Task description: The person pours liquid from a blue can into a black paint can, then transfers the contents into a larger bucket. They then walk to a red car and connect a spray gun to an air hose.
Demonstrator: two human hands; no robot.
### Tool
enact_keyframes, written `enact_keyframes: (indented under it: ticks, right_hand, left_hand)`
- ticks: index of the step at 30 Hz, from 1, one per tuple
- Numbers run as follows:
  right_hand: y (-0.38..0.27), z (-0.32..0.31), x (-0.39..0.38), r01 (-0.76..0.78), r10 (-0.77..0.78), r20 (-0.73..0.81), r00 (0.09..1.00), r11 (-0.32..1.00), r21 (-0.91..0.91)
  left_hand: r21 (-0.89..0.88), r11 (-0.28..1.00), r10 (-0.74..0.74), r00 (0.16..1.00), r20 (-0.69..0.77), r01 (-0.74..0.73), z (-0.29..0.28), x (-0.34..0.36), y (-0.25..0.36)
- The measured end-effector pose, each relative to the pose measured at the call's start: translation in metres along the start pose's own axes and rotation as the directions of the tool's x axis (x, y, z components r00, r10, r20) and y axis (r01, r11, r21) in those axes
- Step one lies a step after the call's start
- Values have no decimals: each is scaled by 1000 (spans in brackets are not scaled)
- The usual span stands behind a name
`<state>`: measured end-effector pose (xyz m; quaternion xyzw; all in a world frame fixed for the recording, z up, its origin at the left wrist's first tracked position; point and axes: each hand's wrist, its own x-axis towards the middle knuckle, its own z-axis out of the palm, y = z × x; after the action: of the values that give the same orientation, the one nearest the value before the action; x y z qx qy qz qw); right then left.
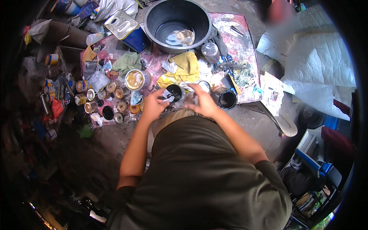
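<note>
Black-mouthed can (176, 91) between left hand (154, 105) and right hand (204, 104), midway along the near edge of the tabletop (245, 46).
From where I'm standing, the step looks like working a pale scrap (169, 99) at the can's rim; the next move seems to call for a steady can and light pinch. The left fingers are narrow beside the scrap, though I can't tell if they grip it; the right fingers spread wide. Toward the left edge, a blue-and-yellow tin (82, 86) has a label too small to read.
</note>
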<state>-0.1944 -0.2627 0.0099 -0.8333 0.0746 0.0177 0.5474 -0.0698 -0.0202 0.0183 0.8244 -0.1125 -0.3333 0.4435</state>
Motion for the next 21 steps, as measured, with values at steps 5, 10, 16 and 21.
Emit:
enact_keyframes:
  ticks: [5, 10, 16, 21]
  right_hand:
    - [17, 33, 32, -84, 81, 134, 988, 996, 20]
    - [28, 36, 30, -127, 125, 150, 981, 992, 4]
    - [26, 35, 26, -136, 140, 136, 981, 990, -37]
    - [26, 35, 22, -127, 129, 116, 985, 992, -25]
  left_hand:
    - [169, 985, 64, 987, -147, -38, -43, 32, 3]
    - [388, 906, 281, 926, -254, -169, -63, 81, 36]
    - [405, 890, 249, 968, -42, -211, -68, 91, 28]
    - [311, 946, 47, 987, 152, -93, -56, 26, 22]
